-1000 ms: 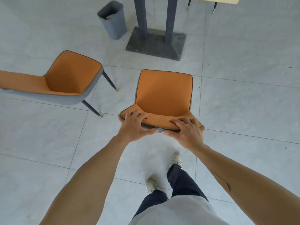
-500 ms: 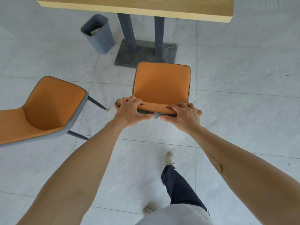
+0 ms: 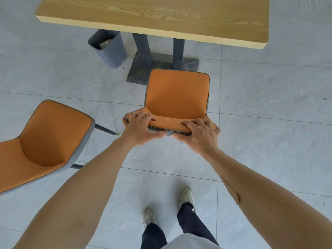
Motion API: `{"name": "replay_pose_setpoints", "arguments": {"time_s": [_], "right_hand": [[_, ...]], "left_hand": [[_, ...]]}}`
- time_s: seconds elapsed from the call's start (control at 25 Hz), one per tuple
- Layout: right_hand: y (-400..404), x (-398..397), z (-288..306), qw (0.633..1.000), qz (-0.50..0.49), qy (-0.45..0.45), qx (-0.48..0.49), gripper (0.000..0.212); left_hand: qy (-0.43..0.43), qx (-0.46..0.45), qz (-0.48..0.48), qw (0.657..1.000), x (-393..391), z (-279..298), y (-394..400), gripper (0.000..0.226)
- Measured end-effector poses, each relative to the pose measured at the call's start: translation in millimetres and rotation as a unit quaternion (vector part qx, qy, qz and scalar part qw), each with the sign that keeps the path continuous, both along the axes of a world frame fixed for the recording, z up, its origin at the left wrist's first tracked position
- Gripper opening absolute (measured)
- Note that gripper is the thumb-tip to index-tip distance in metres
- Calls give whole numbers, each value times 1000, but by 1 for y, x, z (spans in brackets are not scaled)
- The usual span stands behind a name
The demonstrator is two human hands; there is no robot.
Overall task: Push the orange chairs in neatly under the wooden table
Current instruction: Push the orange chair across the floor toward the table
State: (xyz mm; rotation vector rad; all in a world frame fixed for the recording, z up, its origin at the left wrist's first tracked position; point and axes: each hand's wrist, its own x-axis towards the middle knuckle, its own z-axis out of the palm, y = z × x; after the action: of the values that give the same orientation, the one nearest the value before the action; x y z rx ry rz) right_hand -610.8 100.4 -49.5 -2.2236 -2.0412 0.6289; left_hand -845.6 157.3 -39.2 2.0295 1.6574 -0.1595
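Observation:
An orange chair [image 3: 177, 95] with a grey shell stands straight ahead of me, its seat facing the wooden table [image 3: 161, 17]. My left hand [image 3: 139, 129] grips the left part of its backrest top. My right hand [image 3: 198, 134] grips the right part. The seat's front edge reaches the table's dark metal base [image 3: 142, 72] but stays short of the tabletop edge. A second orange chair [image 3: 45, 141] stands at my left, turned away from the table and angled to the right.
A grey waste bin [image 3: 109, 49] with scraps inside stands left of the two dark table legs, partly under the tabletop. Pale grey floor tiles [image 3: 269, 105] stretch around. My feet in light shoes [image 3: 186, 195] are below the chair.
The chair in my hands has moved forward toward the table, and I have stepped after it. More of the tabletop has come into view, and the second chair has slid back on my left.

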Motion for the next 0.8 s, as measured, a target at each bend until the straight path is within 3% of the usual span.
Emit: {"name": "replay_pose_setpoints", "arguments": {"time_s": [0.24,0.44,0.68,0.8], "right_hand": [[-5,-10,13,998,-53,11,-30,72],[-26,-46,23,992,-121,-10,14,61],[-56,-82,55,986,-146,-15,-79,62],[-68,-95,70,982,-124,0,-144,57]], "left_hand": [[-32,27,-24,999,-4,-6,1,76],[-49,24,-45,998,-10,-9,4,79],[-78,-1,-120,990,-53,13,-4,62],[-82,-7,-97,992,-87,24,-20,57]]}}
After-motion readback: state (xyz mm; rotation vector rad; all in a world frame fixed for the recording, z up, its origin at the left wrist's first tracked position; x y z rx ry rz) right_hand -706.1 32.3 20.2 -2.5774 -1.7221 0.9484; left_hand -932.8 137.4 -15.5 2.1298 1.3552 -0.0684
